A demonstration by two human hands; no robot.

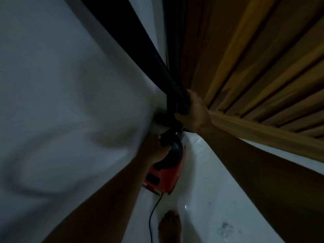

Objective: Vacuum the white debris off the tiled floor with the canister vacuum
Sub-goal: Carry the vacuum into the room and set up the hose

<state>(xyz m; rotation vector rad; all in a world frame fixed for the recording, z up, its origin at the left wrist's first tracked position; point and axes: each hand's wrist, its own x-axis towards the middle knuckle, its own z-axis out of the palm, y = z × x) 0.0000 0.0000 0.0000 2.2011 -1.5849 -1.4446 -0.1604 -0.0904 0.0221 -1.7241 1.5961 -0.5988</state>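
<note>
The red and black canister vacuum [164,172] stands on the white tiled floor [201,172] in the narrow gap in the middle of the view. Its black ribbed hose [157,57] runs up and away to the top left. My right hand [194,113] grips the hose's lower end just above the canister. My left hand [154,148] holds the black top part of the canister, its fingers curled at the hose fitting. Dark specks [226,227] mark the floor at lower right; the picture is dim and blurred, so I cannot make out white debris.
A large white cloth surface [61,102] fills the left side, close against the vacuum. Brown wooden slats and a ledge [263,67] hem in the right. The black power cord [153,211] trails toward me beside my bare foot [170,225].
</note>
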